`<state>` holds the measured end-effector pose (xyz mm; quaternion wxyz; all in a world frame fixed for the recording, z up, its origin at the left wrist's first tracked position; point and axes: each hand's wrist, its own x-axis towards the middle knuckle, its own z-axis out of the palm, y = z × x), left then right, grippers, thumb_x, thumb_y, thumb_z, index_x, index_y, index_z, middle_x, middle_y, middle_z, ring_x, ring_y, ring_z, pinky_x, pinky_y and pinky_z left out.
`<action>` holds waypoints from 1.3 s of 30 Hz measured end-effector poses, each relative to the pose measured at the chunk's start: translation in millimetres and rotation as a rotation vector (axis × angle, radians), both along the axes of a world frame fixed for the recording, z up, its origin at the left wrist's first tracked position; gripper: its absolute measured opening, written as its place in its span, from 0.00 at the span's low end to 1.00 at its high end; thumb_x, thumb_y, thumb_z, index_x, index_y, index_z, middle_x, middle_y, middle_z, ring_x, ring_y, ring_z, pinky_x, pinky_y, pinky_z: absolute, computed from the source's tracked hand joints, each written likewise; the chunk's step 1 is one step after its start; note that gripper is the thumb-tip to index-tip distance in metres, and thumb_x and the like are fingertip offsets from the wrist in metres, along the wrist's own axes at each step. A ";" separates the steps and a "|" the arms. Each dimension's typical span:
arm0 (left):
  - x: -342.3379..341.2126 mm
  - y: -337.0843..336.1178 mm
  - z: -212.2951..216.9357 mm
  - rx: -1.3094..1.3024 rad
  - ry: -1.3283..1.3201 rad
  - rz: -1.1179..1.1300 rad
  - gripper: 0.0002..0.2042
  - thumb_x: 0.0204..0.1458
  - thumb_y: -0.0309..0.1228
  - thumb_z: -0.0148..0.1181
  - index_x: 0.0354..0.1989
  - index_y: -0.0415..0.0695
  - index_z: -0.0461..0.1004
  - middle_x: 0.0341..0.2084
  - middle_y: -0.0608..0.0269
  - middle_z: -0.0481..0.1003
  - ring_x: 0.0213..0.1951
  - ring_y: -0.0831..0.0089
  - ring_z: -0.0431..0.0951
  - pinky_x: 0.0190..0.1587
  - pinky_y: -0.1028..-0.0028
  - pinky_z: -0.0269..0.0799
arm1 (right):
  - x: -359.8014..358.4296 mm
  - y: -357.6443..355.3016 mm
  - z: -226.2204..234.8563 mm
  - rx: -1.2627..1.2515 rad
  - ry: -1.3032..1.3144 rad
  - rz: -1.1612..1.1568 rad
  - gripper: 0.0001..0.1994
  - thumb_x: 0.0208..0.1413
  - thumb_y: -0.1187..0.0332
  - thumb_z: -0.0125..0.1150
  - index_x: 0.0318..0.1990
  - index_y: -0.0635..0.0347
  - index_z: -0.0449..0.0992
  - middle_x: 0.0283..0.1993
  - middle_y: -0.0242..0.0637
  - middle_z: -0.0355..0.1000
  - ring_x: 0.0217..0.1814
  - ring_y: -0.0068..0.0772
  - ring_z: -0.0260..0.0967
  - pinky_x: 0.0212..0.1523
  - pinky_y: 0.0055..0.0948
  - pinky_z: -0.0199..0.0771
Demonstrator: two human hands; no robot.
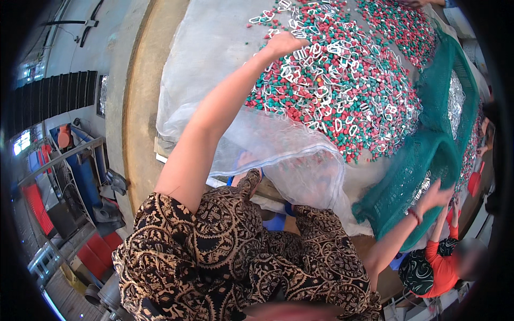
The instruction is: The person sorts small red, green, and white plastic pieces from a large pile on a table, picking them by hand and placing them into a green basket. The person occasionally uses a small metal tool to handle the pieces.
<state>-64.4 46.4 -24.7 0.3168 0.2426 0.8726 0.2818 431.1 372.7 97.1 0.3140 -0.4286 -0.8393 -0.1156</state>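
My left hand (286, 46) reaches to the far left side of a heap of small red and green chips (369, 107). Its fingers are curled together among white wire-like loops and buckle-shaped pieces (321, 91) scattered over the chips; what they grip, if anything, is hidden. My right hand (432, 199), with a band at the wrist, is over the near opening of a green mesh-lined container (396, 184). Its fingers look spread, with nothing visible in them. Some shiny pale pieces (423, 187) show inside the mesh beside that hand.
A translucent mesh sheet (300, 139) lies under the heap and hangs over the near edge toward my lap. More pale pieces (455, 101) fill the farther green compartment. A person in orange (441, 270) works at lower right; another person's hand (415, 3) shows at the top.
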 end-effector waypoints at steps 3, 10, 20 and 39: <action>21.2 7.7 -24.4 -0.271 0.212 -0.127 0.22 0.43 0.47 0.61 0.38 0.40 0.77 0.36 0.45 0.77 0.42 0.52 0.77 0.46 0.59 0.72 | -120.2 -49.0 -11.0 -0.316 -0.033 0.458 0.23 0.45 0.76 0.58 0.52 0.70 0.68 0.54 0.51 0.67 0.57 0.47 0.63 0.59 0.39 0.59; 47.3 -7.8 -4.7 -0.066 0.330 -0.377 0.23 0.46 0.44 0.61 0.45 0.38 0.73 0.29 0.44 0.76 0.37 0.49 0.76 0.41 0.58 0.71 | -250.9 -194.0 -97.1 -0.574 -0.540 0.957 0.32 0.48 0.71 0.58 0.64 0.51 0.56 0.68 0.43 0.49 0.71 0.53 0.42 0.65 0.53 0.52; 35.1 -31.8 63.8 0.942 -1.223 0.295 0.09 0.54 0.33 0.49 0.39 0.42 0.66 0.39 0.49 0.73 0.32 0.63 0.78 0.23 0.74 0.81 | -184.2 -218.6 -102.9 -1.081 -0.548 1.115 0.22 0.46 0.78 0.53 0.52 0.52 0.73 0.60 0.41 0.64 0.66 0.51 0.53 0.65 0.41 0.57; 106.4 -5.7 15.1 0.078 0.302 -0.518 0.15 0.53 0.43 0.55 0.36 0.41 0.73 0.35 0.52 0.74 0.35 0.51 0.76 0.38 0.60 0.73 | -180.2 -143.5 -144.6 -0.737 -0.248 0.588 0.13 0.49 0.76 0.56 0.44 0.65 0.70 0.44 0.52 0.61 0.47 0.56 0.64 0.48 0.44 0.67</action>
